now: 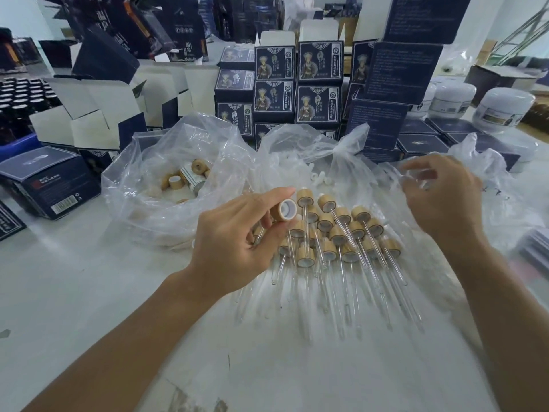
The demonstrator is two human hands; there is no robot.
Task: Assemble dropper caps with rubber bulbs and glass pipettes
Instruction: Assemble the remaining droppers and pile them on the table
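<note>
My left hand (237,233) pinches a bamboo dropper cap (283,209) between thumb and fingers, its white-lined opening turned up and to the right. Just beyond it lies a pile of several assembled droppers (335,233), bamboo caps with glass pipettes pointing toward me. My right hand (439,197) reaches with curled fingers into a clear plastic bag (395,171) at the right; a glass pipette (419,178) seems to be between its fingertips, blurred. A clear bag (166,179) at the left holds loose bamboo caps (197,167). White rubber bulbs (319,176) show in the middle bag.
Stacks of dark blue printed boxes (297,84) stand behind the bags. Open white-lined cartons (98,114) are at back left, white jars (502,110) at back right. A dark box (47,182) lies at the left. The white table (89,292) stretches toward me.
</note>
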